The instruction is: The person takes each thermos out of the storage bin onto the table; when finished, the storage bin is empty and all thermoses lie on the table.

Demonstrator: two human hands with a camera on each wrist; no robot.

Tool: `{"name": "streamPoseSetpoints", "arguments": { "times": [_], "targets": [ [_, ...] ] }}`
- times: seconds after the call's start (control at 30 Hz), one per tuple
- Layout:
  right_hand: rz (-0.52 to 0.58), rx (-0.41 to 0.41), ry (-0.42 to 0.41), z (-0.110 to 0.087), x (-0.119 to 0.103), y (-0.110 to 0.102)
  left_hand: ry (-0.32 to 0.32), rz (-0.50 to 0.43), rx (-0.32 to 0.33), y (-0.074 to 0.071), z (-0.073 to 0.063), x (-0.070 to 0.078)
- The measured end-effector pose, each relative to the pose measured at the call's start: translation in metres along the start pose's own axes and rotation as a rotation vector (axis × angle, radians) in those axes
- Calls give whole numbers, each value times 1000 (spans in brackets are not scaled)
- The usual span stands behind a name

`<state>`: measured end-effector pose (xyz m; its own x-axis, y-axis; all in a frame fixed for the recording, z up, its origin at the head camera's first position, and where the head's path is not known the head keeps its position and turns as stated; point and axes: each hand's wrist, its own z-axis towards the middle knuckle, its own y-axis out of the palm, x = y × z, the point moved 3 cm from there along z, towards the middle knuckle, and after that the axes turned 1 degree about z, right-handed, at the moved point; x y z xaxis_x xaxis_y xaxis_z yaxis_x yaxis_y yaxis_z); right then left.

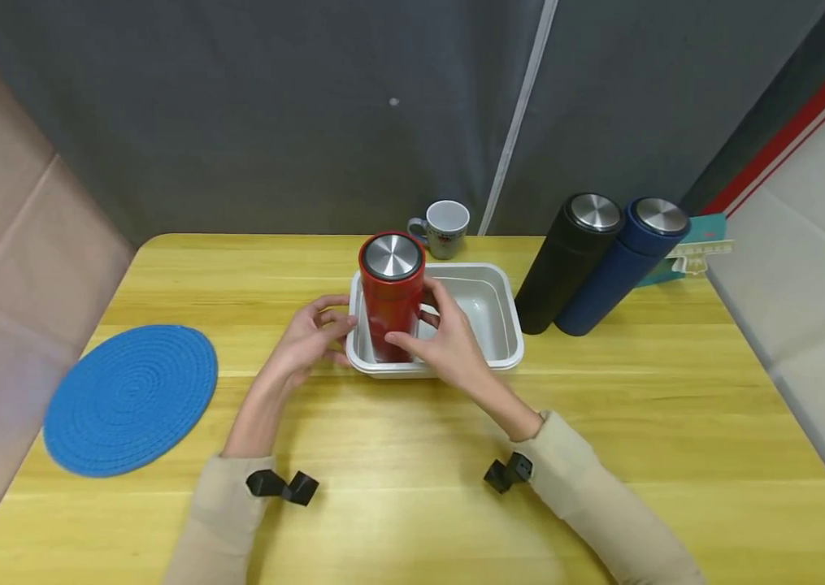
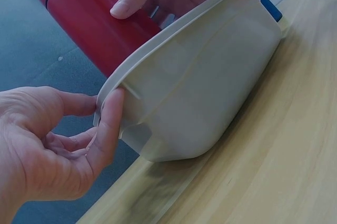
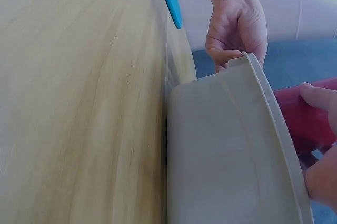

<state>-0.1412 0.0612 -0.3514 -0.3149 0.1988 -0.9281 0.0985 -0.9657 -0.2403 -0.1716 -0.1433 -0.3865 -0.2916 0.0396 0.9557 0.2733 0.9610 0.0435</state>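
A person's right hand (image 1: 450, 345) has its fingers wrapped round a tall, red, cylindrical bottle with a silvery metal-topped lid (image 1: 392, 313), thumb on the near side, while the left hand (image 1: 310, 337) pinches the rim at the left end of a pale, rectangular, plastic-looking basin (image 1: 487, 315). The bottle is upright in the basin's left half; whether its base touches the bottom is hidden by the wall. It looks rigid and fairly weighty, more so if full, and its smooth, glossy side could slip under a loose grasp; a full wrap round the middle of the body seems the surest hold, with the lid best left alone. The basin appears light, thin-walled and slightly flexible, most easily steadied by its lip. Behind it stands a small, pale, printed mug (image 1: 449, 236); to the right, a matte black cylindrical bottle (image 1: 562, 272) beside a dark blue one (image 1: 613, 272). A round, blue, coiled mat (image 1: 130, 398) lies at left on the yellow, wood-grained surface (image 1: 397, 504).
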Motion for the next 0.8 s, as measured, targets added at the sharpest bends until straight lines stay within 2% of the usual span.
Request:
{"name": "streamPoseSetpoints", "arguments": {
  "times": [0.6, 0.67, 0.8],
  "targets": [
    [53, 68, -28, 1, 0, -3, 8, -31, -7, 0, 0, 0],
    [57, 79, -15, 0, -2, -5, 11, -31, -9, 0, 0, 0],
    [65, 88, 5, -2, -21, -10, 14, -27, -12, -1, 0, -1]
  ]
}}
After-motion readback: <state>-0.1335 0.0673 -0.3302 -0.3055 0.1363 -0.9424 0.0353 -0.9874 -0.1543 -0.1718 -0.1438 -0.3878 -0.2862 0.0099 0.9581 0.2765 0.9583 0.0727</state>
